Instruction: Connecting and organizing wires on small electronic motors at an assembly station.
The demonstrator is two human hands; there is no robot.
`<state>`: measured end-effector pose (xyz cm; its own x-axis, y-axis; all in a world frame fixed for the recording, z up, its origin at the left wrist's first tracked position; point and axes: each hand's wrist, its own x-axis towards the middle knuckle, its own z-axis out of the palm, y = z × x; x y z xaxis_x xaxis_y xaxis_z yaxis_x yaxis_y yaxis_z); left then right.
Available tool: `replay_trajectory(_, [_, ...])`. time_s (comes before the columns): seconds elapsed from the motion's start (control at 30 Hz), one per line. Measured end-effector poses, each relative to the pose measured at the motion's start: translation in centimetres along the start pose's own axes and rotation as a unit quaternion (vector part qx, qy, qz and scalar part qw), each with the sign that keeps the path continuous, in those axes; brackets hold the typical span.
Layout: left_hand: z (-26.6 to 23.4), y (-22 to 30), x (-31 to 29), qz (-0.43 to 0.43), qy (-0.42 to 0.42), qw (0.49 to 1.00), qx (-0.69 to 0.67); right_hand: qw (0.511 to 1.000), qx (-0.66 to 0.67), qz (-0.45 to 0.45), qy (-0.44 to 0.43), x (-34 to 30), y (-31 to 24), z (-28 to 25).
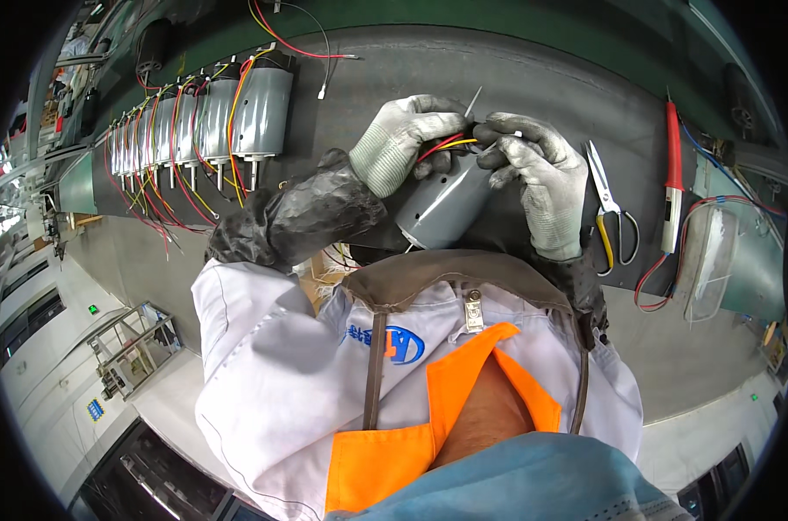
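A grey cylindrical motor [446,207] lies tilted on the dark bench close to my chest, with red, yellow and dark wires coming out of its far end. My left hand [411,139], in a pale knit glove with grey fingers, is closed around these wires [457,141]. A thin pale strip [474,102] sticks up past its fingertips. Just right of the wires, my gloved right hand [541,161] pinches a thin white strip [489,149] between its fingers. Whether the two strips are one piece is hidden by the fingers.
Several similar motors [262,108] stand in a row at the left with wires hanging down. Scissors [609,208] with yellow-and-black handles lie right of my right hand, beside a red-and-white pen-shaped tool [673,174] on a cord. Loose wires [303,50] lie at the far edge.
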<state>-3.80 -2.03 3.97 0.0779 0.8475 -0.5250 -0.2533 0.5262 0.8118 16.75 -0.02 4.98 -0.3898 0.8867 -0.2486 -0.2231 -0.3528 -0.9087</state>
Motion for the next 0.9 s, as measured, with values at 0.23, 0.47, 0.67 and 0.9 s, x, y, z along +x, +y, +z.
replay_trajectory(0.23, [-1.0, -0.5, 0.3, -0.002, -0.058, 0.997, -0.052, 0.952, -0.259, -0.160, 0.033, -1.5, 1.3, -1.0])
replay_trajectory(0.47, [-1.4, -0.6, -0.3, 0.003, -0.101, 0.989, -0.109, 0.720, -0.627, -0.298, 0.020, -3.4, 0.8, -1.6])
replay_trajectory(0.67, [-1.0, -1.6, -0.6, 0.006, -0.044, 0.996, -0.079, 0.661, -0.713, -0.232, -0.021, -4.7, 1.2, -1.7])
replay_trajectory(0.9, [1.5, -0.3, -1.4, 0.030, 0.070, 0.997, -0.012, 0.669, -0.691, -0.275, -0.007, -3.9, 0.4, -1.8])
